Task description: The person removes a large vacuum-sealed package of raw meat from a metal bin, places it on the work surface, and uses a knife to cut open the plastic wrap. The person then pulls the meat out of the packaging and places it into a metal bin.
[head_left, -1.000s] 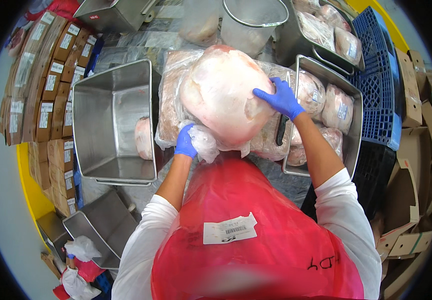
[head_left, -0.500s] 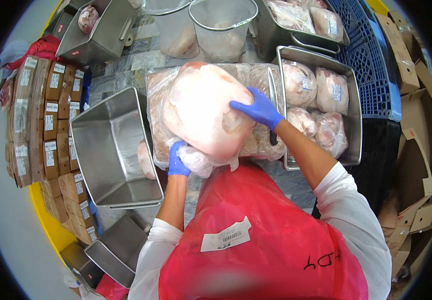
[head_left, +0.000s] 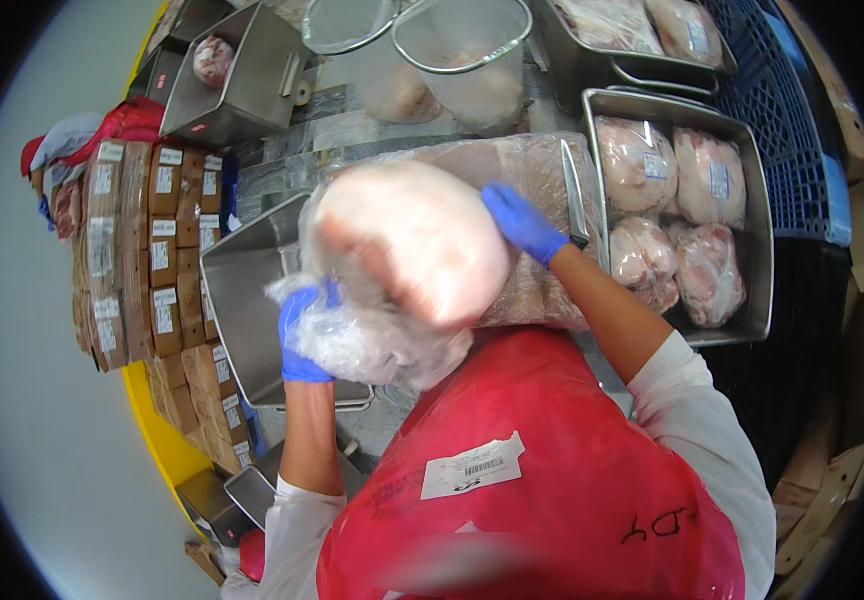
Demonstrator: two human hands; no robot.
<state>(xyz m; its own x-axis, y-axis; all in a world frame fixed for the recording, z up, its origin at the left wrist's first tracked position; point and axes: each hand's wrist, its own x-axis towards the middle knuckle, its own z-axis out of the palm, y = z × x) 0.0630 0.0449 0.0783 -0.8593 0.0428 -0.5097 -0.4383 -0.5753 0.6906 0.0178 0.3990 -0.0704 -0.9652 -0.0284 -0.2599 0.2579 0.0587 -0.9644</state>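
Observation:
A large, pale, fat-covered piece of meat (head_left: 417,230) is in front of me, slightly blurred, with a reddish patch toward its lower left. Clear plastic wrap (head_left: 372,345) is bunched below it and runs along its left side. My left hand (head_left: 307,335), in a blue glove, is closed on this wrap. At the meat's right edge, my blue-gloved right hand (head_left: 524,223) has its fingers stretched out; whether they touch the meat is hard to see. Underneath lies a plastic-covered, flat, brownish stack (head_left: 542,285). A knife (head_left: 574,195) rests on its right part.
On the right, a metal tub (head_left: 764,250) holds several bagged pieces of meat. An open metal tub (head_left: 242,290) stands left. Clear buckets (head_left: 462,75) are at the back. Stacked cardboard boxes (head_left: 162,260) line the far left, and a blue plastic crate (head_left: 802,150) stands right.
The meat has turned, showing its reddish patch. My left hand has moved left, drawing out more plastic wrap. My right hand has come off the meat's top to its right edge. The view has shifted.

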